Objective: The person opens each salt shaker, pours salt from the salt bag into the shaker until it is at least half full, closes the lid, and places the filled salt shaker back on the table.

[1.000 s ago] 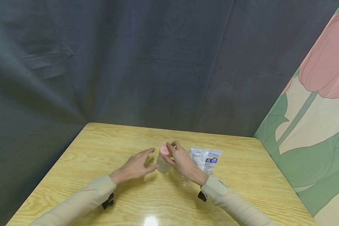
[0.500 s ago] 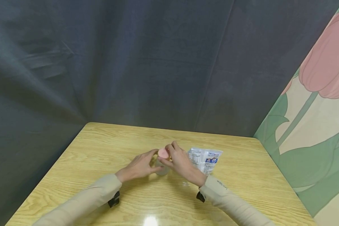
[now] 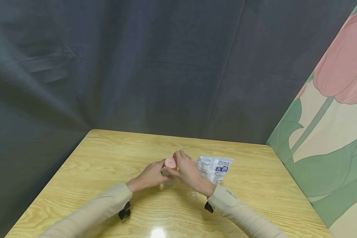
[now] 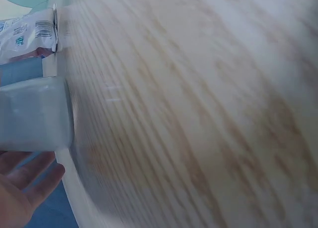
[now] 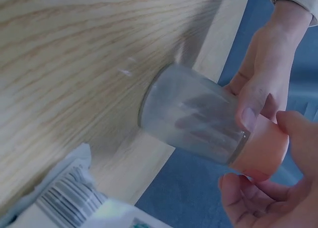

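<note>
A translucent jar (image 5: 189, 114) with a pink lid (image 3: 170, 163) stands upright on the wooden table (image 3: 113, 148). My left hand (image 3: 150, 175) grips the upper body of the jar, thumb on the near side just under the lid. My right hand (image 3: 190, 170) pinches the lid's rim between thumb and fingers, as the right wrist view shows from the side. In the left wrist view the jar's lower part (image 4: 37, 114) shows at the left edge, with fingers (image 4: 42, 188) below it; the lid is out of that frame.
A white printed packet (image 3: 218, 168) with a barcode lies right of the jar, partly hidden by my right hand. A dark curtain (image 3: 166, 66) hangs behind the table, and a wall with painted tulips (image 3: 330, 138) stands at the right.
My left hand has moved right from beside the jar and taken hold of its body. The jar has shifted slightly toward me, with my right hand still at the lid.
</note>
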### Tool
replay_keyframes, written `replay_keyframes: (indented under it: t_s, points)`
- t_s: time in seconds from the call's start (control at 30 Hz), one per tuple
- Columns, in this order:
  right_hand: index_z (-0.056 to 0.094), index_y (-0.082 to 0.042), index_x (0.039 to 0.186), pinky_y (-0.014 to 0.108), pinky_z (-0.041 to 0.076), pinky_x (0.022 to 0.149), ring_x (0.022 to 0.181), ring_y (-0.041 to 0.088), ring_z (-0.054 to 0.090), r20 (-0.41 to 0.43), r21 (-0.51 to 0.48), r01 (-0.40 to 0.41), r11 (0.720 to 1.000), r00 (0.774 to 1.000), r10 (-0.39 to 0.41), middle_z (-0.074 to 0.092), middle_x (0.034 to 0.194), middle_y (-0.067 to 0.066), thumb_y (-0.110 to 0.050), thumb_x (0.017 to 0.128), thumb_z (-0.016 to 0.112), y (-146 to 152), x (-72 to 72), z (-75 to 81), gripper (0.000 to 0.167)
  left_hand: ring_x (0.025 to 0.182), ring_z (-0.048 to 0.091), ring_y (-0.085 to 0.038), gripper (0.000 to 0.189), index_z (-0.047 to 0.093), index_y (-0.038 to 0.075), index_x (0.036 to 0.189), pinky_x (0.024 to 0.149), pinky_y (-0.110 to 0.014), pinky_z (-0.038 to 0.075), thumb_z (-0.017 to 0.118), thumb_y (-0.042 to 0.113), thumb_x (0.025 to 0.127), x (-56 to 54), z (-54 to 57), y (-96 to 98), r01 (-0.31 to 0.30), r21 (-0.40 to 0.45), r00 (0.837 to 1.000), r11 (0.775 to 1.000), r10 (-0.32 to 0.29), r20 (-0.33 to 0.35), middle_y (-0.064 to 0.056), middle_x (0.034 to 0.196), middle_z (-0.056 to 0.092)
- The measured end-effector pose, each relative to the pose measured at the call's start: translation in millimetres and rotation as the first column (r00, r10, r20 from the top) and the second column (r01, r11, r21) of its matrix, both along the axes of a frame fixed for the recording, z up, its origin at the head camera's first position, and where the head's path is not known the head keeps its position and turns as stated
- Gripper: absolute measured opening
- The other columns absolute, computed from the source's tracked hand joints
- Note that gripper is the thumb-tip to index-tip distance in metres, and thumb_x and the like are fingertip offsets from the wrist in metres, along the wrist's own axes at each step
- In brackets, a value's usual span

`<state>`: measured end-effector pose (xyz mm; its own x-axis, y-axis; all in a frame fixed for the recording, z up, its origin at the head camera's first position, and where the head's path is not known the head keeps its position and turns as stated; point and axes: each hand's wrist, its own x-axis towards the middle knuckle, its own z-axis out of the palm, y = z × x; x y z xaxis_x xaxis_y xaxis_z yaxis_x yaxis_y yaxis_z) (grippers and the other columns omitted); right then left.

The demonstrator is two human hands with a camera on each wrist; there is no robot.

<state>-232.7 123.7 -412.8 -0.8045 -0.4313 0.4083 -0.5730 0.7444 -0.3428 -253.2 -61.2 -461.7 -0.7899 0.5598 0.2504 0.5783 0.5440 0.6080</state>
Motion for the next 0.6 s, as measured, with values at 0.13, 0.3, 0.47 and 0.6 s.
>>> replay_keyframes:
  t_s: [0.13, 0.3, 0.47, 0.6]
  points:
    - [0.062, -0.001, 0.108, 0.021, 0.044, 0.053, 0.067, 0.01, 0.05, -0.017, 0.003, -0.008, 1.0, 1.0, 0.008, 0.054, 0.086, 0.001, -0.041, 0.089, 0.074, -1.6, 0.6, -1.8, 0.046, 0.058, 0.045, -0.002, 0.059, 0.056, 0.003, 0.133, 0.053, -0.021, 0.043, 0.076, 0.036, 0.088, 0.4, -2.2, 1.5, -0.015, 0.009, 1.0, 1.0, 0.015, -0.023, 0.002, 0.094, 0.067]
    - [0.066, -0.001, 0.101, 0.021, 0.045, 0.053, 0.067, 0.011, 0.051, -0.106, 0.019, -0.048, 0.999, 0.993, 0.049, 0.057, 0.083, 0.003, -0.036, 0.087, 0.077, -0.8, 0.0, -1.9, 0.039, 0.065, 0.052, -0.002, 0.06, 0.057, 0.002, 0.132, 0.059, -0.021, 0.048, 0.079, 0.033, 0.086, -2.4, -4.6, 3.7, -0.008, 0.022, 0.998, 1.0, 0.009, -0.067, -0.003, 0.1, 0.07]
    - [0.068, 0.0, 0.1, 0.02, 0.043, 0.052, 0.064, 0.01, 0.05, -0.119, -0.001, -0.102, 0.995, 0.988, 0.102, 0.058, 0.08, 0.003, -0.028, 0.086, 0.08, 0.9, -1.1, 0.1, 0.034, 0.066, 0.052, -0.004, 0.059, 0.056, 0.002, 0.134, 0.062, -0.022, 0.048, 0.079, 0.029, 0.087, -4.0, -3.9, 3.0, 0.028, 0.061, 0.999, 0.998, -0.025, -0.041, -0.005, 0.105, 0.07]
    - [0.068, -0.001, 0.1, 0.02, 0.042, 0.052, 0.065, 0.015, 0.053, -0.094, -0.017, -0.134, 0.991, 0.987, 0.132, 0.058, 0.08, 0.003, -0.025, 0.087, 0.078, 1.7, -1.4, 0.9, 0.029, 0.067, 0.052, -0.005, 0.057, 0.055, 0.002, 0.134, 0.063, -0.023, 0.048, 0.077, 0.029, 0.089, -3.5, -2.9, 2.1, 0.041, 0.084, 0.999, 0.996, -0.041, 0.005, -0.005, 0.107, 0.07]
